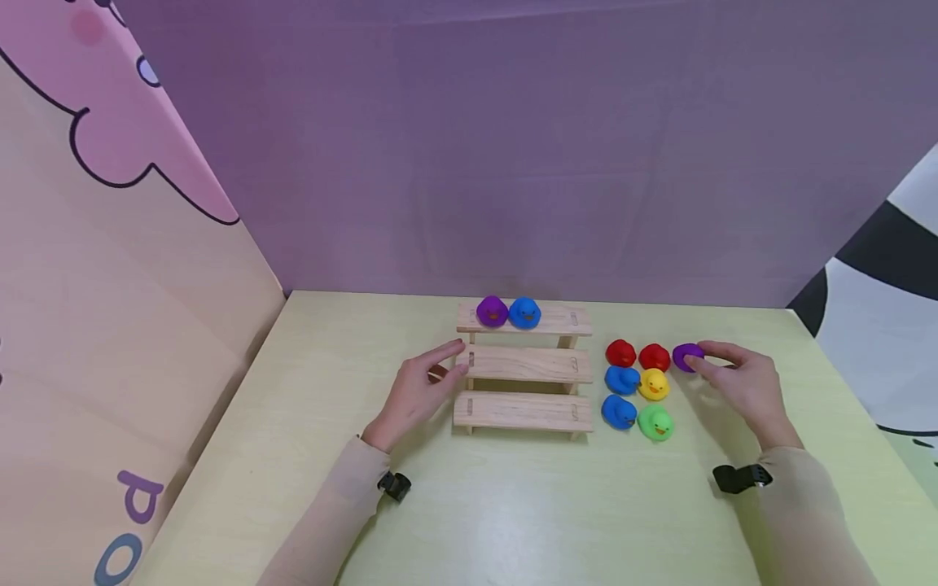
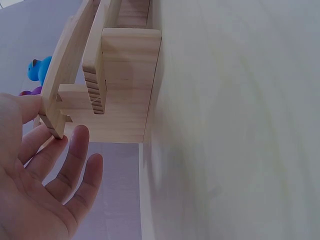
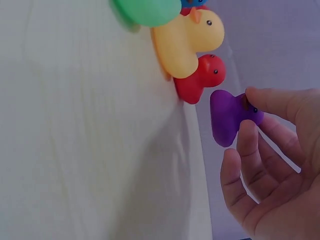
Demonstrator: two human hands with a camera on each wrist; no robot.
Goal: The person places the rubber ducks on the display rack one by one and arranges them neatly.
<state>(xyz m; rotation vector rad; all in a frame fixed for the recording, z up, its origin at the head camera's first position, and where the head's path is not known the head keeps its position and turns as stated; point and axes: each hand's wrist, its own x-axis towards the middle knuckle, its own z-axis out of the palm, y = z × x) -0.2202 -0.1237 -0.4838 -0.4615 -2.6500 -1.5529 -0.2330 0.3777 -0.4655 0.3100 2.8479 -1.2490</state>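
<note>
My right hand (image 1: 743,391) pinches a purple rubber duck (image 1: 687,356) between thumb and fingers, beside the back of a duck group. In the right wrist view the held purple duck (image 3: 229,117) appears just off the tabletop. My left hand (image 1: 421,391) grips the left end of the middle step of a three-step wooden stand (image 1: 523,364). The left wrist view has the thumb on one edge of that plank (image 2: 60,95) and fingers at the other. On the top step, another purple duck (image 1: 492,312) sits left of a blue duck (image 1: 525,313).
Right of the stand are red ducks (image 1: 620,353) at the back, blue ducks (image 1: 619,413) on the left, a yellow duck (image 1: 655,384) and a green duck (image 1: 655,423). The pale table (image 1: 513,505) meets a purple backdrop (image 1: 513,163) behind.
</note>
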